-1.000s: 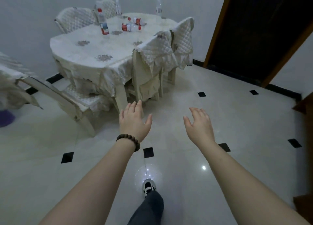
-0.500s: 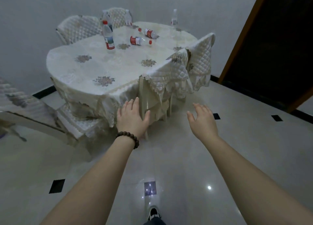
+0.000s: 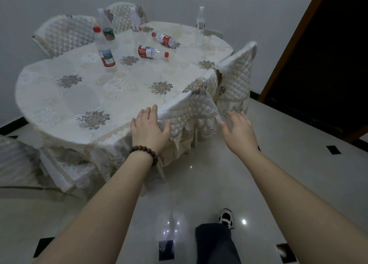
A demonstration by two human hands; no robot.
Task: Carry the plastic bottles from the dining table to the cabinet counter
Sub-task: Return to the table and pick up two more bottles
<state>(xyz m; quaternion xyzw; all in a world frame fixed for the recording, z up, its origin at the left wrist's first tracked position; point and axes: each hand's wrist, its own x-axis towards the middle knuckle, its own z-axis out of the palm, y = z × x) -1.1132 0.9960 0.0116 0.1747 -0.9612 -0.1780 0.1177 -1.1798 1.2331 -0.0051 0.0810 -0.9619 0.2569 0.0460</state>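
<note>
The table carries the bottles on its far half; a covered chair blocks the near edge and could snag a leg. Two bottles lie flat and may roll. Left hand and right hand are spread, empty.

No text can be read; the red-and-white labels on the bottles are too blurred.
</note>
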